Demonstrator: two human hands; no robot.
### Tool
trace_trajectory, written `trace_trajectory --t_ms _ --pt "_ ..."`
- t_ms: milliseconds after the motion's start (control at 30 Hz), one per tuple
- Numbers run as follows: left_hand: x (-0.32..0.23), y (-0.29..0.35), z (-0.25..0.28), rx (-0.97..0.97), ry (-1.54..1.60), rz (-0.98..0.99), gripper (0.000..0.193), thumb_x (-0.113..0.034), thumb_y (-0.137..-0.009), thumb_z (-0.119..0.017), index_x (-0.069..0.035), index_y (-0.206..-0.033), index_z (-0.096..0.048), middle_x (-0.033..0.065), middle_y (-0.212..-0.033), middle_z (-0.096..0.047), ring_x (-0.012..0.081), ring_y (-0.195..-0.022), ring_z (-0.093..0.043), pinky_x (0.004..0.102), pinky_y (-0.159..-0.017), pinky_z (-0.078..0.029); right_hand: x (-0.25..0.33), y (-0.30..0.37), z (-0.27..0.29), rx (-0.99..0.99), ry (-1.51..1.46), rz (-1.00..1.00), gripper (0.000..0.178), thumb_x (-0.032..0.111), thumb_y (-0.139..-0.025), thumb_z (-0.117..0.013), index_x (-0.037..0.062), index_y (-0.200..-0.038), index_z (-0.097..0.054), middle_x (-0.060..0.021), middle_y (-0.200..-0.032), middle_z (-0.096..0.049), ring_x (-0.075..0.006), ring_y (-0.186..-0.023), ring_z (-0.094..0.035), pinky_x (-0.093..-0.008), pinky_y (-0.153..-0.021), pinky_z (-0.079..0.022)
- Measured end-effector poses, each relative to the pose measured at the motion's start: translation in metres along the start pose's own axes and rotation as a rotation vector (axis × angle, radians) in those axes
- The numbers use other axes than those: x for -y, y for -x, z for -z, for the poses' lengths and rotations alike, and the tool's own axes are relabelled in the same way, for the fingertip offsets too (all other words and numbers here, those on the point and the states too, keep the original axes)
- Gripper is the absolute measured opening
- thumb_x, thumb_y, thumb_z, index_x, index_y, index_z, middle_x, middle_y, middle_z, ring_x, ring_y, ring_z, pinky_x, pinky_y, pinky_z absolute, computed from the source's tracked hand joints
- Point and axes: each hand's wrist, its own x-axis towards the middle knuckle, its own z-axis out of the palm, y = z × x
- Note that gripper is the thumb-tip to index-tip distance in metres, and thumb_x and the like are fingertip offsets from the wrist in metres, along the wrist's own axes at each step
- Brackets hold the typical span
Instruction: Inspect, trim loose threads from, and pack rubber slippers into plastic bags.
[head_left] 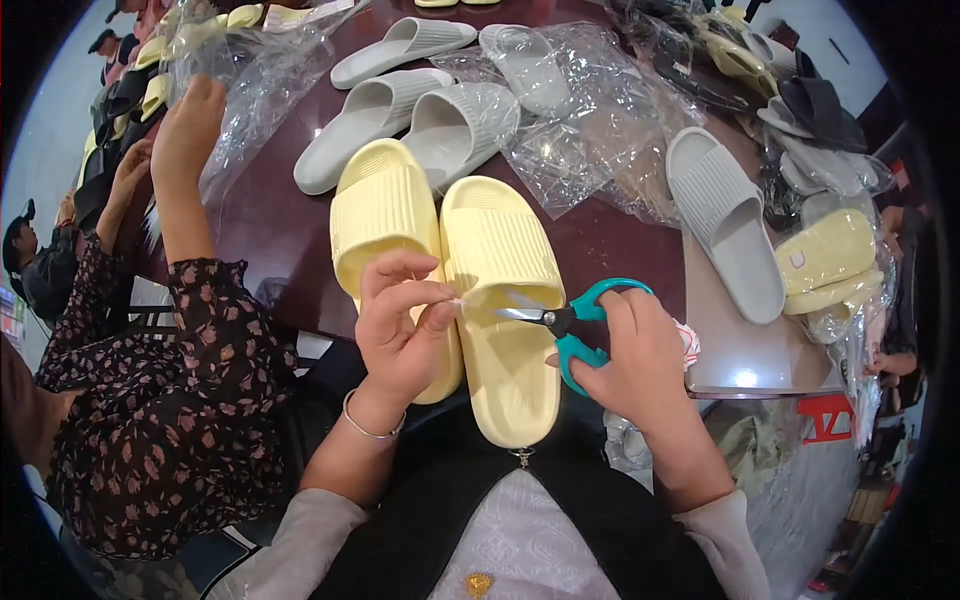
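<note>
A pair of pale yellow slides lies soles down at the table's near edge: the left slide (380, 215) and the right slide (515, 390), both with ribbed straps. Over the gap between them, my left hand (400, 325) pinches thumb and forefinger together by the right slide's strap edge. A tiny whitish bit shows at those fingertips, too small to name. My right hand (640, 350) grips teal-handled scissors (550, 317), its fingers in the loops. The scissor blades are parted, pointing left over the right slide's opening, close to my left fingertips.
Several grey slides (375, 110) lie beyond the yellow pair, beside crumpled clear plastic bags (600, 130). Another grey slide (725, 220) rests at the right, near bagged yellow slides (830, 250). At my left sits a person in a flowered sleeve (210, 330), one hand raised over plastic.
</note>
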Motion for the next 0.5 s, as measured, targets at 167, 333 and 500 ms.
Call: trace_trajectory --t_ms 167,333,500 --pt "0.004 0.008 0.002 -0.004 -0.047 0.009 0.018 -0.006 -0.076 -0.069 -0.004 -0.09 -0.06 0.0117 -0.101 -0.053 0.0206 -0.089 -0.051 0.0302 -0.079 -0.042 0.004 0.013 0.002 -0.033 -0.075 -0.108 0.051 0.025 -0.058 -0.08 0.0042 -0.097 -0.054 -0.0102 -0.083 -0.056 -0.0285 -0.075 -0.056 -0.0379 -0.062 -0.046" --pt "0.001 0.03 0.022 0.314 -0.255 -0.03 0.025 -0.008 -0.069 -0.072 -0.003 -0.09 -0.059 0.0152 -0.099 -0.053 0.0247 -0.088 -0.052 0.0315 -0.075 -0.042 -0.022 0.036 0.003 -0.09 -0.05 -0.226 0.046 0.022 -0.059 -0.079 0.0041 -0.095 -0.056 -0.0108 -0.08 -0.058 -0.0285 -0.068 -0.057 -0.0385 -0.059 -0.046" --pt "0.0 0.035 0.015 0.416 -0.535 -0.006 0.036 -0.012 -0.069 -0.072 -0.001 -0.098 -0.055 0.0163 -0.099 -0.054 0.0309 -0.087 -0.052 0.0362 -0.075 -0.043 -0.069 0.048 0.028 -0.114 -0.026 -0.34 0.039 0.016 -0.06 -0.077 0.0037 -0.092 -0.058 -0.011 -0.075 -0.059 -0.0287 -0.065 -0.059 -0.039 -0.058 -0.047"
